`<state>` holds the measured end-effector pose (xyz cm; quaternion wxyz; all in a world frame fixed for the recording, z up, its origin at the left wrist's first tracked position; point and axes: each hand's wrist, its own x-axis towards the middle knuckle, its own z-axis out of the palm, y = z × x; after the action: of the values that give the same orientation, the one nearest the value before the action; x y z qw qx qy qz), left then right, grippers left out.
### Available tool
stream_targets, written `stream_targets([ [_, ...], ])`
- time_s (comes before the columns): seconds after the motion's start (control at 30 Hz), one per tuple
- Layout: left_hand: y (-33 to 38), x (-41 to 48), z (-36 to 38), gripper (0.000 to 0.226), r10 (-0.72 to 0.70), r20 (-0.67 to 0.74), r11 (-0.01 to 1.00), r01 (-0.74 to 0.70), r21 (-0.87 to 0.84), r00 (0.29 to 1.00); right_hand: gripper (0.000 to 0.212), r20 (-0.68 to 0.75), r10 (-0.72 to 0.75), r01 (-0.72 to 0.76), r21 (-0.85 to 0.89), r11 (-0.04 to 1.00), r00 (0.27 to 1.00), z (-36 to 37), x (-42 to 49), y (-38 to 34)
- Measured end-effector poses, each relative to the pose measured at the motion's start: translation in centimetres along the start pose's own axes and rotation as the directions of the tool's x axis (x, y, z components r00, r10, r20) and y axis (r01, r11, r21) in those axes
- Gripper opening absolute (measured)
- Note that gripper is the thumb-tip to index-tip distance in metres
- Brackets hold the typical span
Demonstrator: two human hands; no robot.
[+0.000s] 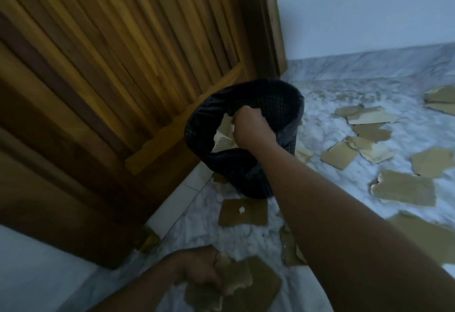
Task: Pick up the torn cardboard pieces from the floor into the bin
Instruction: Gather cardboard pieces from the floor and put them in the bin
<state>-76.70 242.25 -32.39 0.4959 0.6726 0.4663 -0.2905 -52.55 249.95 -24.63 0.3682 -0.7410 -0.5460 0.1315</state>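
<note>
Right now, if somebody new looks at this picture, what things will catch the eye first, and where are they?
First comes the right hand, reaching into the black bin by the wooden door, with pale cardboard under its fist. Next, torn cardboard pieces lie scattered over the marble floor, mostly right of the bin. At the bottom edge, the left hand grips another piece.

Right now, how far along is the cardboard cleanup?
Early. Some pieces are already in the black bin. The right hand is pushing cardboard into it; the left hand grips another torn piece. Many scraps are on the marble floor, mostly right of the bin.
</note>
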Motion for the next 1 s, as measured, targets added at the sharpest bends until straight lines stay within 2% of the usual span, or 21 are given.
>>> stream_targets([
  [0.03,0.6,-1.1,-1.6,0.028,0.054,0.014,0.995,-0.053,-0.082,0.998,0.019,0.001,0.019,-0.019,-0.015,1.000,1.000,0.2,0.5,0.1],
  [0.07,1.0,-2.4,-3.4,0.024,0.106,-0.011,0.990,-0.106,-0.091,0.994,0.025,0.006,0.039,-0.039,0.014,0.999,0.999,-0.1,0.7,0.0],
  [0.17,3.6,-6.8,-9.9,0.040,0.231,-0.152,0.955,-0.254,-0.154,0.961,0.027,0.026,0.091,-0.091,0.038,0.995,0.996,-0.3,1.8,-0.1],
  [0.23,5.2,-8.9,-14.0,0.051,0.323,-0.268,0.902,-0.382,-0.203,0.907,0.018,0.042,0.112,-0.113,0.023,0.993,0.993,-0.4,1.9,-0.1],
  [0.3,7.4,-10.1,-17.2,0.057,0.376,-0.438,0.807,-0.521,-0.278,0.817,0.015,0.039,0.145,-0.146,0.020,0.989,0.989,-0.5,1.9,0.5],
  [0.4,10.9,-8.1,-19.8,0.061,0.277,-0.703,0.629,-0.677,-0.383,0.655,0.014,0.010,0.204,-0.204,0.049,0.978,0.979,-1.1,1.6,0.9],
  [0.43,11.9,-6.7,-20.2,0.058,0.217,-0.758,0.607,-0.693,-0.389,0.615,0.013,-0.008,0.214,-0.214,0.040,0.976,0.977,-1.2,1.8,1.0],
  [0.5,13.3,-3.4,-20.2,0.054,0.125,-0.822,0.643,-0.676,-0.359,0.556,0.010,-0.042,0.261,-0.259,0.057,0.964,0.964,-1.8,2.1,1.0],
  [0.63,14.4,1.0,-20.2,0.073,0.066,-0.875,0.764,-0.588,-0.265,0.480,0.010,-0.046,0.300,-0.299,0.029,0.954,0.953,-3.0,2.2,0.0],
  [0.73,14.8,1.4,-21.0,0.078,0.094,-0.856,0.904,-0.403,-0.141,0.509,0.022,-0.010,0.286,-0.286,-0.028,0.958,0.958,-3.5,1.6,-0.8],
  [0.8,15.2,1.1,-21.7,0.079,0.136,-0.798,0.964,-0.264,-0.030,0.587,0.030,0.035,0.265,-0.259,-0.135,0.957,0.964,-3.4,1.3,-1.2],
  [0.83,15.3,1.0,-22.2,0.081,0.153,-0.749,0.971,-0.239,-0.007,0.644,0.034,0.042,0.269,-0.255,-0.207,0.944,0.962,-3.3,1.4,-1.4],
  [0.9,15.4,1.6,-23.1,0.085,0.201,-0.627,0.960,-0.278,-0.026,0.752,0.040,0.008,0.317,-0.305,-0.261,0.916,0.948,-2.8,1.9,-1.5],
  [1.0,14.9,2.9,-23.5,0.077,0.258,-0.452,0.940,-0.330,-0.086,0.854,0.040,-0.095,0.362,-0.374,-0.296,0.879,0.927,-1.9,2.2,-1.5],
])
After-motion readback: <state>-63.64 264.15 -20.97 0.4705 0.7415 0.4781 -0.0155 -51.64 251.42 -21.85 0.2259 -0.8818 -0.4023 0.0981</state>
